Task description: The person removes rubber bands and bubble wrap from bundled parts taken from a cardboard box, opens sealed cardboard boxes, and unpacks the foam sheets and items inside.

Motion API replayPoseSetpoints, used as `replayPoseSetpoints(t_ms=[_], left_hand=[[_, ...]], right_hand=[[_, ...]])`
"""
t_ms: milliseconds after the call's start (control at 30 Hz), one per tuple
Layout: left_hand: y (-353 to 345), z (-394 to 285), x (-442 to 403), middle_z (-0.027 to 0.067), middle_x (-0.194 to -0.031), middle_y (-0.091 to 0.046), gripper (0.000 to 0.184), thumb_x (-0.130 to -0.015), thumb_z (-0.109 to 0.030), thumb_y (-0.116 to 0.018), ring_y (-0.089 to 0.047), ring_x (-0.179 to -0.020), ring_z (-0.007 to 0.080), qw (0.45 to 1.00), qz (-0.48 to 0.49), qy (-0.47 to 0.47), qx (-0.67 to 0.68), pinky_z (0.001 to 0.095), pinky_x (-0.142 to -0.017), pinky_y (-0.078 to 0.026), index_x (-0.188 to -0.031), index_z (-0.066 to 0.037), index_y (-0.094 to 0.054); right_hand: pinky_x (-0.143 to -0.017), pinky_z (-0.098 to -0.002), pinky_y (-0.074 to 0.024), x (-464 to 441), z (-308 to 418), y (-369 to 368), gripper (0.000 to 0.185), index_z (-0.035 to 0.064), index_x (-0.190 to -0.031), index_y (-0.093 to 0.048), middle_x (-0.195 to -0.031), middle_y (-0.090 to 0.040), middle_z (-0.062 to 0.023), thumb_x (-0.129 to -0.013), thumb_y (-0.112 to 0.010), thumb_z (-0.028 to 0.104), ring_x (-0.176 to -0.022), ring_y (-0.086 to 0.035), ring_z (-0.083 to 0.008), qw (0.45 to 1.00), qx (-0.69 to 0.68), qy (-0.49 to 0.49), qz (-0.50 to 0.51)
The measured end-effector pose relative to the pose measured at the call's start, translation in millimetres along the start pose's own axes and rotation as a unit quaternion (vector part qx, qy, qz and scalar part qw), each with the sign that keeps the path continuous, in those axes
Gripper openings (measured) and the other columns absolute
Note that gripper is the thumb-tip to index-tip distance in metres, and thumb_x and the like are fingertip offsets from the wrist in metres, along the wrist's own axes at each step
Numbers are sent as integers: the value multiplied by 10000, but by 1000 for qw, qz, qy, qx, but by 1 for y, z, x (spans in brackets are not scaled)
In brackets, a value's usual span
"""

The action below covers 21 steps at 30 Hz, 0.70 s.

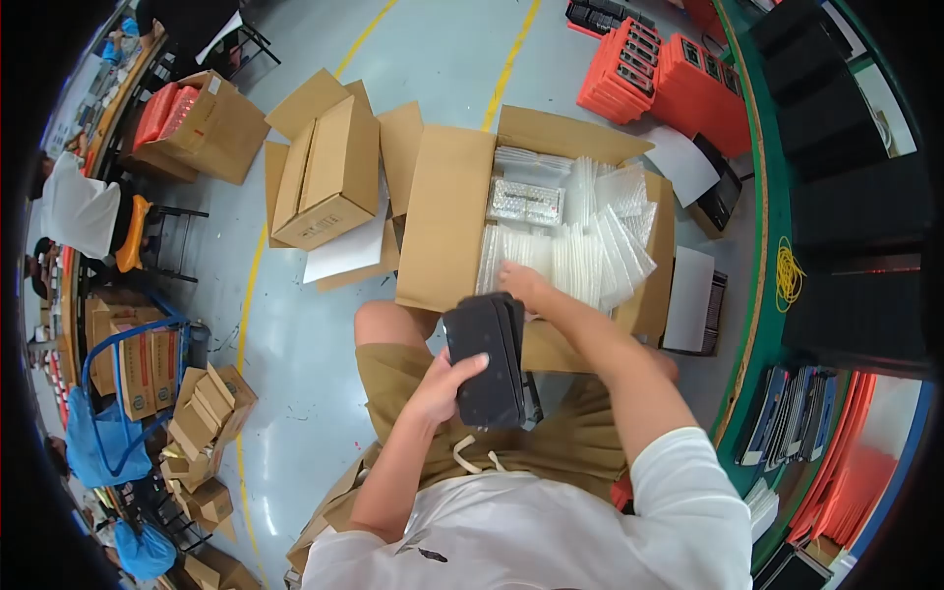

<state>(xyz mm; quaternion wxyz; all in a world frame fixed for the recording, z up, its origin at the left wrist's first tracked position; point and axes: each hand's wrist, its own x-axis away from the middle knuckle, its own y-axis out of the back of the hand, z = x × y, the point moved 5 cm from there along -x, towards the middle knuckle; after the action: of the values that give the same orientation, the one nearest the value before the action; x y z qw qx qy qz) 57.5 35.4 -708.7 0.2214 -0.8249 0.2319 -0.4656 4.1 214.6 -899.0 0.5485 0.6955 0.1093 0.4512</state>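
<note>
My left hand point(440, 389) is closed round a stack of flat black rectangular devices point(484, 344), its thumb pressed on the top one. What these devices are, I cannot make out. They are held over my lap, in front of an open cardboard box point(447, 216). Rows of clear bubble-wrap bags point(574, 264) stand on edge inside that box. My right hand point(525, 285) reaches in at the box's near side, its fingers bent against the closest bags. Whatever lies between those fingers is hidden. A bubble-wrapped pack point(526, 202) lies flat farther back among the bags.
Another cardboard box point(329, 177) with raised flaps stands to the left. Red trays point(624, 74) are stacked at the back right. A green-edged bench point(769, 187) runs along the right. At the far left, a person in a white top point(84, 206) sits near a workbench.
</note>
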Motion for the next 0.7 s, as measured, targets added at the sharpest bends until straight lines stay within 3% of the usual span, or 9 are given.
replayPoseSetpoints(t_ms=[233, 267, 333, 367, 433, 533, 567, 633, 700], left_hand=[[-18, -32, 9, 67, -1036, -661, 435, -824, -96, -765, -650, -953, 166, 989, 25, -148, -6, 323, -820, -552, -1189, -25, -539], [-24, -44, 11, 69, -1020, -660, 422, -830, -105, -763, -651, -956, 173, 970, 20, -217, -106, 328, -809, -555, -1177, -24, -536], [-54, -56, 22, 71, -1004, -659, 410, -836, -114, -762, -652, -958, 179, 938, 50, -276, -203, 332, -798, -558, -1164, -24, -533], [-76, -68, 40, 73, -988, -660, 395, -810, -85, -760, -656, -956, 202, 886, 28, -306, -347, 340, -793, -557, -1132, -27, -538], [-110, -78, 61, 74, -971, -662, 383, -784, -56, -758, -659, -953, 226, 804, 39, -336, -488, 347, -789, -556, -1101, -31, -544], [-152, -65, 85, 91, -850, -658, 454, -641, 5, -779, -634, -821, 261, 409, 91, -445, -792, 359, -737, -529, -1050, -61, -595], [-158, -61, 87, 91, -850, -658, 454, -641, 5, -779, -634, -821, 261, 401, 101, -453, -790, 359, -737, -529, -1050, -61, -595], [-172, -50, 91, 90, -862, -664, 462, -596, 16, -762, -618, -847, 284, 350, 162, -491, -782, 378, -768, -516, -1014, -73, -587], [-188, -38, 97, 89, -868, -666, 467, -573, 22, -753, -611, -860, 296, 315, 211, -511, -772, 388, -784, -509, -996, -80, -583]], right_hand=[[-1115, -495, -348, 99, -13, 133, 468, 141, -1178, -655, -1242, -648, -83, -776, -715, 373, -1093, -631, -299, 962, 1, -25, -272], [-1081, -498, -403, 107, -34, 137, 562, 126, -1260, -594, -1330, -578, -103, -803, -696, 438, -1086, -635, -336, 923, -283, -102, -242], [-990, -472, -495, 150, -35, 157, 702, 76, -1393, -467, -1385, -512, -189, -856, -673, 478, -1095, -635, -378, 614, -765, -165, -103], [-934, -443, -531, 180, -15, 189, 748, 39, -1444, -401, -1354, -515, -256, -881, -668, 453, -1111, -633, -383, 371, -919, -131, -16], [-909, -384, -528, 214, 17, 226, 802, 12, -1500, -282, -1352, -513, -236, -917, -642, 427, -1057, -644, -329, 341, -935, 34, 93], [-865, -339, -522, 225, 47, 223, 886, 14, -1507, -256, -1332, -520, -217, -857, -736, 376, -1014, -630, -257, 491, -870, -32, -33], [-865, -339, -522, 229, 61, 223, 886, 14, -1507, -256, -1332, -520, -217, -857, -736, 376, -1014, -630, -257, 492, -869, -40, -47], [-791, -294, -504, 239, 84, 229, 973, 7, -1506, -245, -1194, -575, -160, -773, -805, 316, -933, -597, -186, 664, -741, -14, -103], [-765, -289, -495, 267, 99, 234, 994, 5, -1509, -239, -1140, -582, -142, -749, -813, 288, -901, -587, -173, 665, -728, -53, -157]])
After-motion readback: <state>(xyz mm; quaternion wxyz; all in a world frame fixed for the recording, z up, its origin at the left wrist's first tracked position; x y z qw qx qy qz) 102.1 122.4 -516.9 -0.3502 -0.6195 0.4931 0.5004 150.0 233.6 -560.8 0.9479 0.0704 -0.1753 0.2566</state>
